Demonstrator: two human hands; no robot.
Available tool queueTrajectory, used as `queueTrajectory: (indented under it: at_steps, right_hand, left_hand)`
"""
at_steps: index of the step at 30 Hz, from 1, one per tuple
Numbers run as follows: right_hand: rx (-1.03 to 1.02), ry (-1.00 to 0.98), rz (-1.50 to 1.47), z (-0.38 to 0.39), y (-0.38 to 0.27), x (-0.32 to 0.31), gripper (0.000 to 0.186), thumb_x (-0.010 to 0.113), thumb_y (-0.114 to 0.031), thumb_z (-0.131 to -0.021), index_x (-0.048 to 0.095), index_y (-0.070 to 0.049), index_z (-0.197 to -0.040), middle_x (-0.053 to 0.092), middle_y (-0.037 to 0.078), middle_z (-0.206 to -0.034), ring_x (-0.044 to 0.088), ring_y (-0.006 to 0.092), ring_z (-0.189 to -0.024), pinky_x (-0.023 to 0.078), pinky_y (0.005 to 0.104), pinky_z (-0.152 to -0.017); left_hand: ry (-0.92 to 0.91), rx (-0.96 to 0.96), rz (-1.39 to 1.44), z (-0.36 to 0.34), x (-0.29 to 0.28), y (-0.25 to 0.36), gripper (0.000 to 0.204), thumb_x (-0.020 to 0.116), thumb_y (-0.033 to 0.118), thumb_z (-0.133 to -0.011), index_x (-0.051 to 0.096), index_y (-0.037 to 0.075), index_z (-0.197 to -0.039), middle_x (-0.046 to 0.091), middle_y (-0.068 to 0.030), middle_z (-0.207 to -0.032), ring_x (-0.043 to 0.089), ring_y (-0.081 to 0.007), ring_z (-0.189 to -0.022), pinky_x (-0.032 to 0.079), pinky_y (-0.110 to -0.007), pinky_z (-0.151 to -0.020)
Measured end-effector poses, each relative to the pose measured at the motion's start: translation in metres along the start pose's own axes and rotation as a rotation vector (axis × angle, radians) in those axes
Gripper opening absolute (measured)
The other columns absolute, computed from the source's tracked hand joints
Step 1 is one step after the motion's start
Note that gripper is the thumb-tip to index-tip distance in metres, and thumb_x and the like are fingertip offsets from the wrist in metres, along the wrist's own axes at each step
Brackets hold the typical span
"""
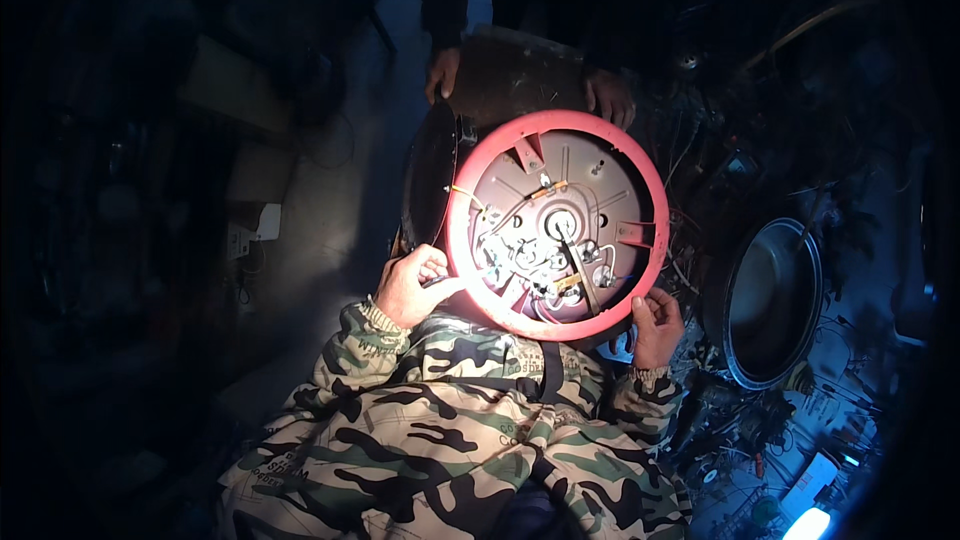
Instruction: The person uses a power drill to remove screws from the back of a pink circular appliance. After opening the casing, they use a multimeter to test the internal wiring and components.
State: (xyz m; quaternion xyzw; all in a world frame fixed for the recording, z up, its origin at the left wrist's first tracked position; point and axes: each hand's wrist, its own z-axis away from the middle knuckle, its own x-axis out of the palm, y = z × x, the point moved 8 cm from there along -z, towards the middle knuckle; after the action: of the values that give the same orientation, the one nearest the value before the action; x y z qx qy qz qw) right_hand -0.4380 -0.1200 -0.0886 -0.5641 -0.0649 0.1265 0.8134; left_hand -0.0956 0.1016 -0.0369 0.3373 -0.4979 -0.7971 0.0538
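Observation:
An upturned electric cooker body (657,180) with a thick red-pink rim leans over my lap, its underside facing up. Inside it are wires, terminals and a round centre fitting, partly washed out by bright light. My left hand (408,285) is at the lower left of the rim, thumb against it and fingers curled. At the lower right, my right hand (657,328) pinches the rim, its fingers partly hidden. Close beside the rim's left side, a dark round panel (428,180) stands on edge, below another person's hand (443,73).
A second hand (610,97) of that person rests by the brown board (515,75) beyond the cooker. To the right stands a large round metal pan (770,300). Loose cables and small parts clutter the right side. A bright lamp (808,524) glows at the lower right.

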Motion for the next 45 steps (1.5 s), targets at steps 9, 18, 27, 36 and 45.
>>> queueTrajectory:
  at_steps: [9, 18, 27, 36, 45]
  right_hand:
    - [0.025, -0.013, 0.018, 0.003, 0.007, -0.006, 0.034, 0.076, -0.009, -0.091, 0.059, 0.006, -0.117, 0.07, 0.007, -0.095, 0.064, 0.0106, -0.085, 0.051, 0.0231, -0.081]
    - [0.041, -0.01, 0.014, 0.001, 0.016, -0.011, 0.036, 0.077, -0.01, -0.09, 0.06, 0.005, -0.117, 0.07, 0.008, -0.097, 0.065, 0.0117, -0.087, 0.052, 0.0242, -0.083]
    - [0.053, -0.032, -0.014, 0.0, 0.018, -0.009, 0.035, 0.077, -0.01, -0.09, 0.06, 0.005, -0.117, 0.071, 0.009, -0.099, 0.066, 0.0125, -0.088, 0.053, 0.0252, -0.084]
    - [0.054, -0.058, -0.052, -0.004, 0.022, -0.01, 0.036, 0.077, -0.01, -0.09, 0.059, 0.005, -0.117, 0.071, 0.009, -0.098, 0.066, 0.0122, -0.088, 0.053, 0.0252, -0.083]
    - [0.066, -0.067, -0.093, -0.004, 0.023, -0.008, 0.036, 0.077, -0.009, -0.09, 0.059, 0.004, -0.118, 0.071, 0.009, -0.099, 0.066, 0.0121, -0.088, 0.052, 0.0249, -0.083]
  left_hand:
    - [-0.031, -0.02, 0.038, 0.004, 0.002, -0.002, 0.031, 0.085, 0.015, -0.08, 0.064, 0.001, -0.097, 0.072, -0.0099, -0.085, 0.069, -0.013, -0.078, 0.056, -0.028, -0.073]
    - [-0.103, -0.06, -0.068, 0.013, 0.001, 0.008, 0.023, 0.071, 0.006, -0.088, 0.064, -0.002, -0.108, 0.073, -0.0129, -0.09, 0.072, -0.0175, -0.082, 0.058, -0.03, -0.077]
    - [-0.122, -0.077, -0.087, 0.013, 0.004, -0.003, 0.02, 0.073, 0.01, -0.088, 0.066, -0.003, -0.102, 0.074, -0.014, -0.088, 0.074, -0.016, -0.082, 0.058, -0.031, -0.074]
    - [-0.1, -0.125, -0.109, 0.015, 0.003, 0.005, 0.013, 0.074, 0.008, -0.088, 0.072, -0.004, -0.094, 0.069, -0.0069, -0.073, 0.062, -0.0099, -0.067, 0.051, -0.028, -0.064]
    - [-0.097, -0.018, -0.116, 0.016, 0.002, 0.005, 0.011, 0.071, 0.008, -0.089, 0.071, -0.002, -0.092, 0.071, -0.0139, -0.078, 0.07, -0.0189, -0.069, 0.053, -0.031, -0.065]
